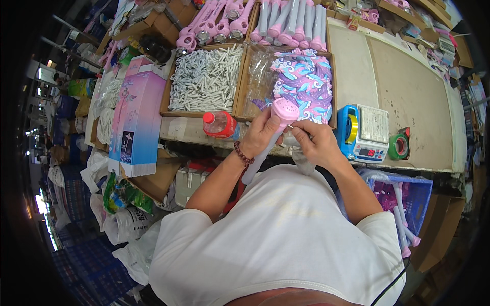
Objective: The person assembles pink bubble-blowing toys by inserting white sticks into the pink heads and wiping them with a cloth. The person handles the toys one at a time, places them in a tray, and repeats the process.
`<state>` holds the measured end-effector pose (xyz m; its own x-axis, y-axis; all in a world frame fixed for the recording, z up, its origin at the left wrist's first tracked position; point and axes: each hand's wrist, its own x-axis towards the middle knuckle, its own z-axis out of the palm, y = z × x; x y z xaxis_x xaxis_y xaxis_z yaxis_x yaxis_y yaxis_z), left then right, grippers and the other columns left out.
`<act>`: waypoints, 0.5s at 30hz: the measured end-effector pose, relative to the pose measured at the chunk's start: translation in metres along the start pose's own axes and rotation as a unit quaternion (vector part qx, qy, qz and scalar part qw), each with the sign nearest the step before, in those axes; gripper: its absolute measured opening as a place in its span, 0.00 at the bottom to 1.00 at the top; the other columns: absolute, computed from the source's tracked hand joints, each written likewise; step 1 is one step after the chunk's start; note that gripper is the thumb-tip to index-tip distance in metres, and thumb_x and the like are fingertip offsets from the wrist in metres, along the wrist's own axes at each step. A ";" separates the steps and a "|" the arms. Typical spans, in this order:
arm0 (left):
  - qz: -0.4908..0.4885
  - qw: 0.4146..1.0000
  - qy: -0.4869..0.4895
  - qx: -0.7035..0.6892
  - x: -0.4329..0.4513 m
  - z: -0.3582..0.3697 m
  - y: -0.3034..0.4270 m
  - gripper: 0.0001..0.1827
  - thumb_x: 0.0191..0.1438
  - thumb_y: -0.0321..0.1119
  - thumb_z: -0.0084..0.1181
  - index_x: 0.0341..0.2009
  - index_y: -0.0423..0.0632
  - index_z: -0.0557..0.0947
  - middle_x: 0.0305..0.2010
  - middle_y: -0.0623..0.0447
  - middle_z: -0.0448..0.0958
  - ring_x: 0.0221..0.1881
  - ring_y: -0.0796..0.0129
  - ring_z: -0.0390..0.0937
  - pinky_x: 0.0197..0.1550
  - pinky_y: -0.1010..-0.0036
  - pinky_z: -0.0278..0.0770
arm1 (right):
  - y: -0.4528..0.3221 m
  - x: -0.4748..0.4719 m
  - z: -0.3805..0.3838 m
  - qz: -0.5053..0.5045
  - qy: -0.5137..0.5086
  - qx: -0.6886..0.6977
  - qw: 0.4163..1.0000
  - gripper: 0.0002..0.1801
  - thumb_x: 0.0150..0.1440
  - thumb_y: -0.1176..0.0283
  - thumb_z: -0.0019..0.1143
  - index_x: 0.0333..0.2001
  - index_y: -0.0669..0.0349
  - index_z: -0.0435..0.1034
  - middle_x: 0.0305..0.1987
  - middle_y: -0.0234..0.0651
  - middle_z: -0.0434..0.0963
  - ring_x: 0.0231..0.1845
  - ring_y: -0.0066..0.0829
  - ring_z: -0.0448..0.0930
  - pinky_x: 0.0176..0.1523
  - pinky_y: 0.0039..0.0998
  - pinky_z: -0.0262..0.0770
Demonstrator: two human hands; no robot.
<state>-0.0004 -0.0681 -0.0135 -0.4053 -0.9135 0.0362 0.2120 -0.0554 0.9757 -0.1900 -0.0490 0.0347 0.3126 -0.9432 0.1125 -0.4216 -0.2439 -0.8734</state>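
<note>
My left hand (260,132) grips a toy wand handle (264,155) just below its pink, perforated end cap (285,109). The translucent white tube slants down towards my shirt. My right hand (316,143) pinches a small, thin metal piece (290,126) between thumb and fingertips, close against the cap's lower edge. What exactly this piece is cannot be made out. A greyish translucent bag or wrap (304,162) shows under my right hand. Beyond the cap lie printed purple and blue wing-shaped pieces (302,80) in a cardboard tray.
Left of my hands are a red-capped plastic bottle (220,124) and upright printed boxes (138,118). White cords (206,78) fill another tray; pink wand heads (218,23) and handles (291,23) lie behind. Rightward stand a blue tape dispenser (347,132), digital scale (371,134) and green tape roll (399,146).
</note>
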 end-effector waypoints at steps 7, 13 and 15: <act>0.002 0.999 0.003 0.044 -0.002 0.002 0.000 0.29 0.63 0.57 0.40 0.53 0.42 0.69 0.32 0.54 0.74 0.26 0.75 0.72 0.28 0.79 0.71 | 0.004 0.000 -0.003 0.079 -0.067 0.144 0.984 0.11 0.61 0.69 0.52 0.37 0.65 0.75 0.28 0.33 0.78 0.28 0.20 0.71 0.35 0.26 0.69; -0.003 1.000 0.010 0.026 -0.003 0.001 -0.007 0.30 0.62 0.58 0.45 0.52 0.42 0.70 0.34 0.55 0.74 0.25 0.77 0.71 0.26 0.81 0.70 | 0.019 0.000 0.002 0.127 -0.087 0.235 0.960 0.13 0.63 0.68 0.50 0.37 0.69 0.75 0.28 0.27 0.76 0.30 0.17 0.70 0.35 0.24 0.68; -0.001 1.000 0.008 0.029 -0.004 0.001 -0.009 0.31 0.61 0.58 0.45 0.52 0.41 0.71 0.34 0.55 0.74 0.25 0.77 0.71 0.26 0.81 0.70 | 0.023 -0.001 0.002 0.148 -0.099 0.271 0.946 0.13 0.63 0.67 0.50 0.36 0.67 0.75 0.26 0.25 0.74 0.28 0.15 0.68 0.32 0.22 0.65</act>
<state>-0.0013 -0.0634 -0.0218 -0.3922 -0.9194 0.0314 0.1589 -0.0341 0.9867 -0.1981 -0.0534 0.0140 0.4259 -0.8780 -0.2184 -0.0341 0.2257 -0.9736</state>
